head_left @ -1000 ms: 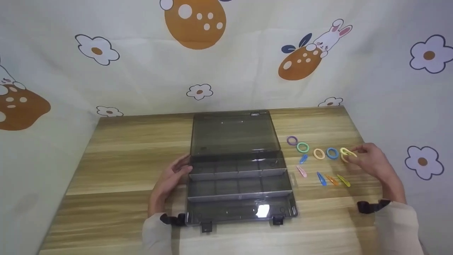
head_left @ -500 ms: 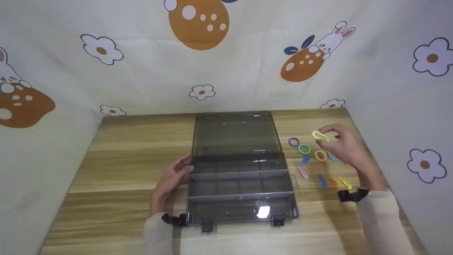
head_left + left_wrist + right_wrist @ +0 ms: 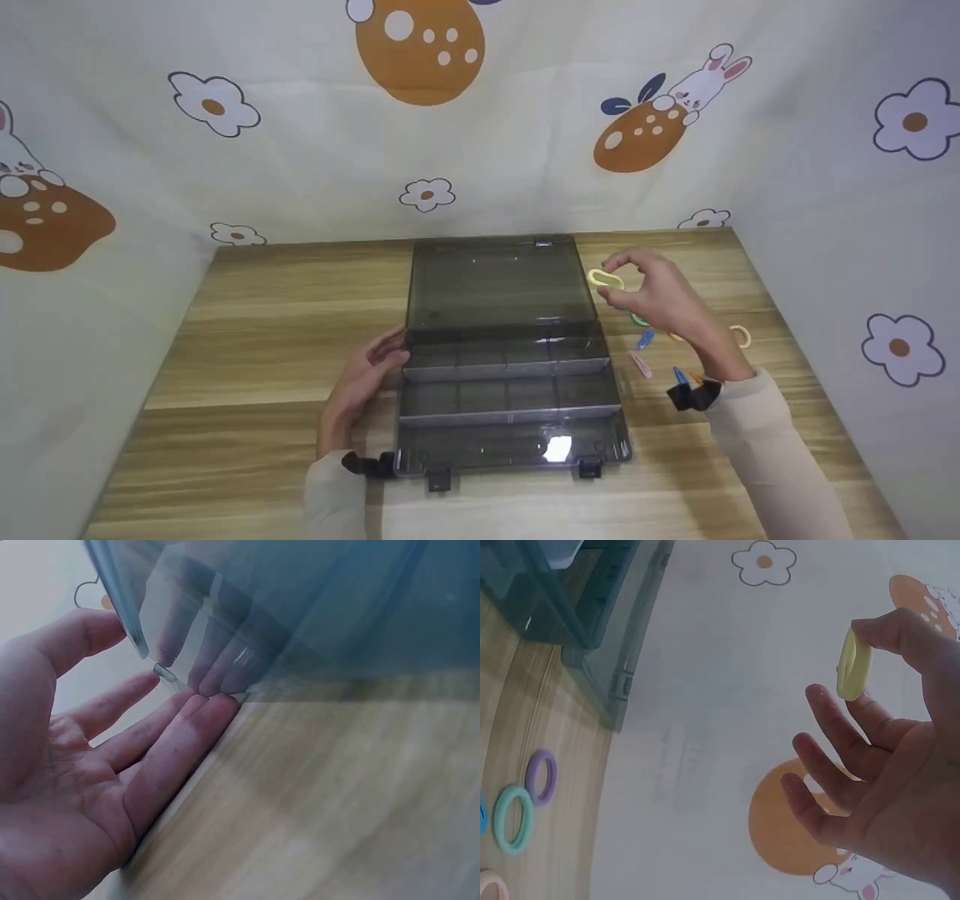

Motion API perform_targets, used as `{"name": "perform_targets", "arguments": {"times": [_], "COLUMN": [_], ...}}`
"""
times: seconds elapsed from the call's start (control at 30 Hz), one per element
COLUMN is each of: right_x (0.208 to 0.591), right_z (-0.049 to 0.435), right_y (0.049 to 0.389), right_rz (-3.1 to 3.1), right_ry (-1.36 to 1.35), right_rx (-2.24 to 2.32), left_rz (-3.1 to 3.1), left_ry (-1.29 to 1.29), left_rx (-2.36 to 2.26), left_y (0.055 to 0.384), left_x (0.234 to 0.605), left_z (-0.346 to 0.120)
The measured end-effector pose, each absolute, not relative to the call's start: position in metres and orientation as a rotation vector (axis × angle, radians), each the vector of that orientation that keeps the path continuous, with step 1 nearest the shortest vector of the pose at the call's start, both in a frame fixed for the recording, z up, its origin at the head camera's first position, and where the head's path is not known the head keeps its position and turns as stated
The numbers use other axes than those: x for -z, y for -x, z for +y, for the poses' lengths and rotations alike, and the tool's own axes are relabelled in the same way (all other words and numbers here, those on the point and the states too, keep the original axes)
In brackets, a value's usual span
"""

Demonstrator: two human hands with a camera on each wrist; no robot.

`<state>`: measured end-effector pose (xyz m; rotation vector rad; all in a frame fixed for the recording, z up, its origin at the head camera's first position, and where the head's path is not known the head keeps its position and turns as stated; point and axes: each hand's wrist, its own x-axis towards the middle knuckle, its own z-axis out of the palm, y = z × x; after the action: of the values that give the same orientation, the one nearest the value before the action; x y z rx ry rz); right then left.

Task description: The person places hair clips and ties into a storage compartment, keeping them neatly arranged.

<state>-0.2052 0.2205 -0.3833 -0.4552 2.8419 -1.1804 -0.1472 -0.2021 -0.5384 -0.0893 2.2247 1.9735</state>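
Pinched by the right hand [image 3: 652,289], the yellow ring [image 3: 862,673] has travelled from the right side of the worktop [image 3: 285,322] to just beside the lid [image 3: 495,289] of the open box [image 3: 495,444], a transfer seemingly incomplete, while the left hand [image 3: 365,379], grasping nothing, touches the box's side.

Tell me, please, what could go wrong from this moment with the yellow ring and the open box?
The right hand pinches the yellow ring by its edges with the fingers, so it might slip and drop.

In the head view the ring appears close to the open lid, so it could knock the lid's edge.

The left hand only touches the box's side, so a bump might shift it.
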Motion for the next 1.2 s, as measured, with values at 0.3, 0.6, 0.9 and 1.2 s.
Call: {"name": "perform_targets", "arguments": {"times": [0.3,0.6,0.9,1.2], "right_x": [0.383,0.392,0.397,0.410], "right_z": [0.169,0.128,0.093,0.060], "right_y": [0.208,0.208,0.209,0.223], "right_rz": [2.804,2.870,2.715,2.616], "right_ry": [0.678,0.905,0.991,1.152], "right_rx": [1.140,0.981,0.957,0.906], "left_rz": [2.231,2.229,2.221,2.235], "left_ry": [0.096,0.110,0.169,0.142], "left_rx": [-2.004,-2.003,-1.987,-2.003], "left_y": [0.148,0.147,0.143,0.146], "left_x": [0.538,0.537,0.538,0.537], "left_z": [-0.200,-0.200,-0.202,-0.200]}}
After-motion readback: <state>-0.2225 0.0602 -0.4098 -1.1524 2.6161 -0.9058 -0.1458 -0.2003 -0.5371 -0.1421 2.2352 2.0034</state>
